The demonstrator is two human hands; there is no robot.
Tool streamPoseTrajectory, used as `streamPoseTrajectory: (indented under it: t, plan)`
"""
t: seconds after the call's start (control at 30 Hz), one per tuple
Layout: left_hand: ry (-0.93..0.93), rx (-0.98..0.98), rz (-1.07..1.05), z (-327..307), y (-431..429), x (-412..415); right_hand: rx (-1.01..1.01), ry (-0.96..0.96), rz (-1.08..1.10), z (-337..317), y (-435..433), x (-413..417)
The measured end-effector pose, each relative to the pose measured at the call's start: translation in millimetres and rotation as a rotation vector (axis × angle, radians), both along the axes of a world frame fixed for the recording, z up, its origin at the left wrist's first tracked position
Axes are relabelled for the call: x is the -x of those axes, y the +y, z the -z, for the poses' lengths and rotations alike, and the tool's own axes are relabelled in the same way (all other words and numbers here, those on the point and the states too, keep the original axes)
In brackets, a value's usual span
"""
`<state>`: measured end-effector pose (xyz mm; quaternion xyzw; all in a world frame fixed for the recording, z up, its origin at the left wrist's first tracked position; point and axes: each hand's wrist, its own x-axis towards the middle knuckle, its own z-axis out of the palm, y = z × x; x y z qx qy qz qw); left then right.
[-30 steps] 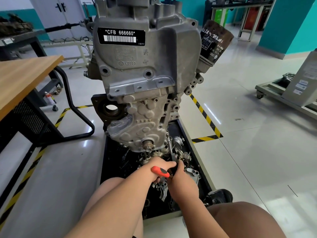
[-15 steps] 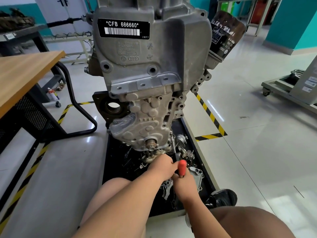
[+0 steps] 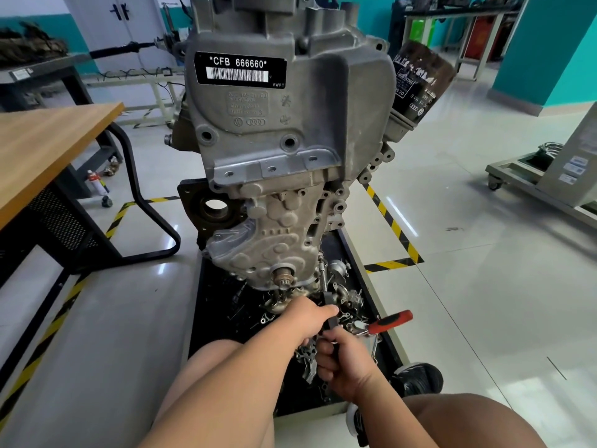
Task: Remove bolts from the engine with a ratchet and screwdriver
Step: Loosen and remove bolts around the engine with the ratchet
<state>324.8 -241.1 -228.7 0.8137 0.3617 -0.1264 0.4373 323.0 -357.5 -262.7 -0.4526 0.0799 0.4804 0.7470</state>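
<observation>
The grey engine (image 3: 274, 150) stands upright on a black tray (image 3: 381, 321), filling the middle of the view. A thin metal extension bar (image 3: 322, 276) runs down from the engine's lower right edge to a black shaft. My left hand (image 3: 307, 318) is closed around that shaft. Just below, my right hand (image 3: 345, 360) is curled around the ratchet near its head. The ratchet's red handle (image 3: 391, 321) sticks out to the right, above the tray. The bolt under the tool is hidden.
Several loose metal parts (image 3: 342, 295) lie in the tray around my hands. A black oil filter (image 3: 420, 82) juts from the engine's upper right. A wooden table (image 3: 48, 147) stands at left, a wheeled cart (image 3: 529, 182) at right. My knees and a shoe (image 3: 416, 379) are close below.
The red handle has swung from pointing left, through upright, to pointing right. Both hands stayed on the tool. The camera has moved slightly closer to the engine.
</observation>
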Motion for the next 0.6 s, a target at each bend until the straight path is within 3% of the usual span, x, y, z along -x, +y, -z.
streamPoseTrajectory:
  t: [0.1,0.2,0.33,0.43,0.6]
  plan:
    - [0.002,-0.034,0.009,0.8,2.6,0.6,0.247,-0.362,-0.031,-1.3,1.4,0.7]
    - [-0.01,-0.065,0.054,2.0,0.1,-2.0,0.653,-0.811,-0.226,-9.0,1.8,1.3]
    - [-0.058,-0.079,0.075,0.9,-3.7,-4.8,1.023,-0.98,-0.334,-10.4,1.6,3.3]
    - [-0.045,-0.067,0.085,1.7,-2.6,-6.4,1.056,-0.976,-0.319,-5.4,2.7,-0.1]
    - [-0.017,-0.03,0.058,6.2,0.4,-4.1,0.68,-0.81,-0.212,5.8,5.3,1.5]
